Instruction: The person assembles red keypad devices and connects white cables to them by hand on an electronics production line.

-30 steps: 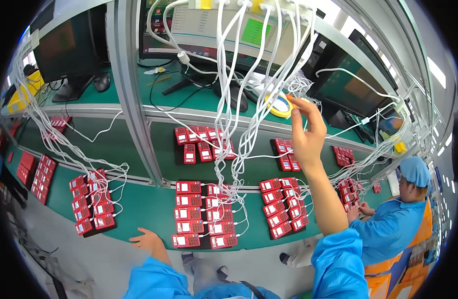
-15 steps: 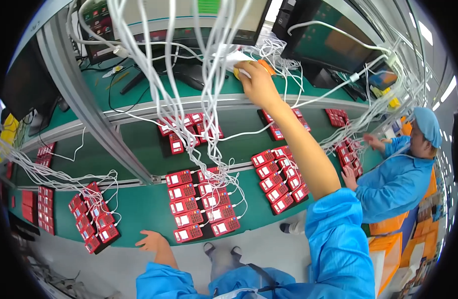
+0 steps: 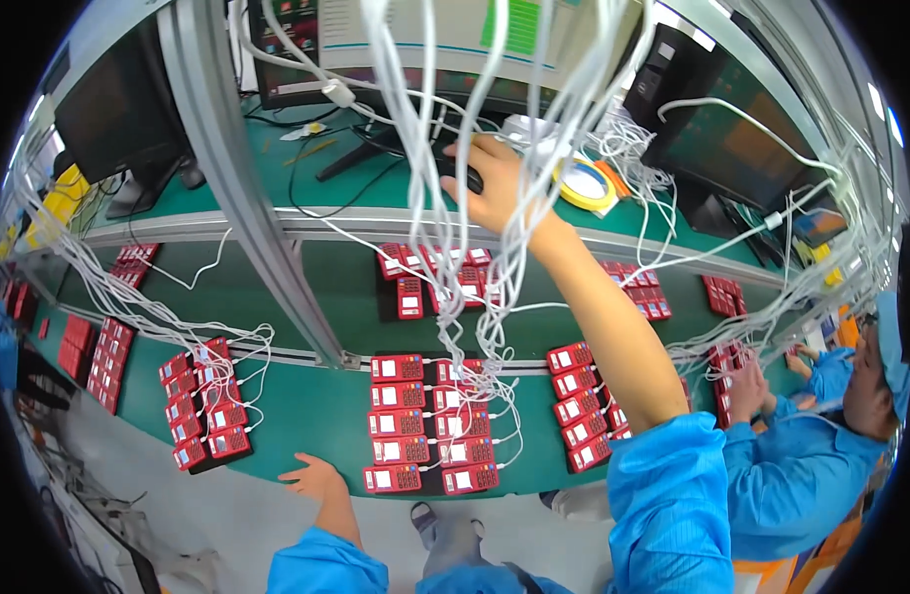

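Observation:
My right hand reaches up to the raised shelf behind the hanging white cables. Its fingers curve round a black computer mouse, which is partly hidden by the hand and cables. By the front edge of the green bench, my left hand has its fingers spread and holds nothing. To the right of that hand, red handheld keypad terminals lie in two columns on the bench, with white cables plugged into them.
A yellow tape roll lies right of my right hand. Monitors stand on the shelf, and a metal post rises at left. More terminals lie along the bench. At right, a person in blue handles terminals.
My right hand has moved left from the yellow tape roll onto the mouse. My left hand stays at the bench edge. The view has shifted, and the co-worker's hands have come together.

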A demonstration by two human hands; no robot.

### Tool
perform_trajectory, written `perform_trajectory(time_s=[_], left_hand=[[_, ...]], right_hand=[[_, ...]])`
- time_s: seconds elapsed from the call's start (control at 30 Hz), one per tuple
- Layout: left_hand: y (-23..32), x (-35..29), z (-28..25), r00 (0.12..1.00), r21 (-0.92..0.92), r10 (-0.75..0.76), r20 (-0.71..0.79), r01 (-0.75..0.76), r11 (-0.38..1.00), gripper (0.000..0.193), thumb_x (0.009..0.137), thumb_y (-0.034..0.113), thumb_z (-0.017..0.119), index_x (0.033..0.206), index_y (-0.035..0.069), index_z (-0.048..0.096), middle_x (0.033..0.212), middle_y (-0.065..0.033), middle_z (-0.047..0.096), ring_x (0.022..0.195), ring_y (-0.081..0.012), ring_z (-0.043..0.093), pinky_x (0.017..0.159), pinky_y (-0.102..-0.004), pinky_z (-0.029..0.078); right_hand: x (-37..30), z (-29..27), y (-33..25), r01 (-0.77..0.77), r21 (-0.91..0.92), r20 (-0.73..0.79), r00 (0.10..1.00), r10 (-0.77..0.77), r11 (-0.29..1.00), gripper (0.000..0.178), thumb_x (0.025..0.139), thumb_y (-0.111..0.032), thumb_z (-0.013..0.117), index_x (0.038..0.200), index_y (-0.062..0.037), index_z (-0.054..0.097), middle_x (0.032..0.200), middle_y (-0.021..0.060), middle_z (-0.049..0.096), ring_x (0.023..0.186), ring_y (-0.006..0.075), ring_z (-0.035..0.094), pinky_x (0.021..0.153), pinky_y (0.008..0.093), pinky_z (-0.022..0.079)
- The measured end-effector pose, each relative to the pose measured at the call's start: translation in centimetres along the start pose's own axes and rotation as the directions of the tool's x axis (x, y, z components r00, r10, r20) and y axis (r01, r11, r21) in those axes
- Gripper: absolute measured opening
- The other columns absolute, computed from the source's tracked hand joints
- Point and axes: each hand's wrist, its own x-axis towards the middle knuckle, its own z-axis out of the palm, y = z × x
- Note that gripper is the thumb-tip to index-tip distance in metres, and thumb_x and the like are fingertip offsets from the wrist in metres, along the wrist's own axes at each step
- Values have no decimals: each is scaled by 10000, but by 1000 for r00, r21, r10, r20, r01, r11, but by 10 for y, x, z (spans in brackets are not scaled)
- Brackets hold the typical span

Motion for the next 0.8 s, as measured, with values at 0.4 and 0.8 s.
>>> perform_trajectory(time_s=[0.4,0.8], left_hand=[[0,-5,-13,999,60,-27,35,25,998,769,939,560,408,1438,-12,289,1340,-272,418,1105,-388,548,865,-467,504],[7,-12,-27,1000,15,10,-27,-10,1000,772,945,545,415,1458,-5,241,1375,-257,387,1128,-384,531,856,-468,514]], right_hand=[[3,11,-7,-19,-94,-12,1000,18,995,343,791,-241,682,1084,-64,665,1114,161,629,1023,367,591,918,422,482],[9,6,-11,-55,54,51,997,52,997,349,786,-195,664,1102,-47,654,1139,192,624,1029,396,602,896,420,493]])
